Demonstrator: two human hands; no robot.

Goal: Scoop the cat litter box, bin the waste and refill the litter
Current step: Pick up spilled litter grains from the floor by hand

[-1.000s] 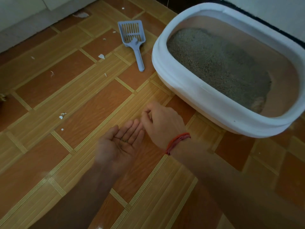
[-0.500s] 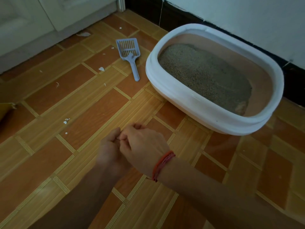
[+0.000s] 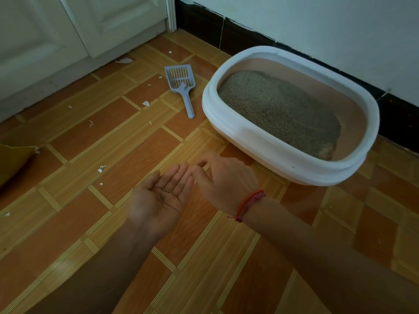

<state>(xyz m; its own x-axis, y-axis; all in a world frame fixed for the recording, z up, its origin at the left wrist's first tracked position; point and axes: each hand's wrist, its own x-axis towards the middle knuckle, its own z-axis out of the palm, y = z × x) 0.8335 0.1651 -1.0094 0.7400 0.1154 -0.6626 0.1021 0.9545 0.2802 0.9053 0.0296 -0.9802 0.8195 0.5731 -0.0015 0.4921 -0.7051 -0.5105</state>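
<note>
My left hand (image 3: 158, 200) lies open, palm up, low over the tiled floor, with a few dark litter grains (image 3: 167, 191) on it. My right hand (image 3: 226, 184), with a red thread at the wrist, hovers just right of it, back turned up and fingers curled toward the left fingertips; what they hold is hidden. The white litter box (image 3: 290, 152) stands on the floor ahead to the right, holding grey litter (image 3: 278, 109) heaped toward its left end. A pale blue slotted scoop (image 3: 181, 87) lies on the floor left of the box.
White cabinet doors (image 3: 68, 30) run along the far left, and a wall with a dark skirting (image 3: 226, 35) stands behind the box. A brown paper bag edge (image 3: 13, 159) shows at the left. Small white flecks (image 3: 101, 169) are scattered over the tiles.
Half a second ago my right hand covered my left palm; now it has drawn back to the right and the palm shows open again. The view has tilted up.
</note>
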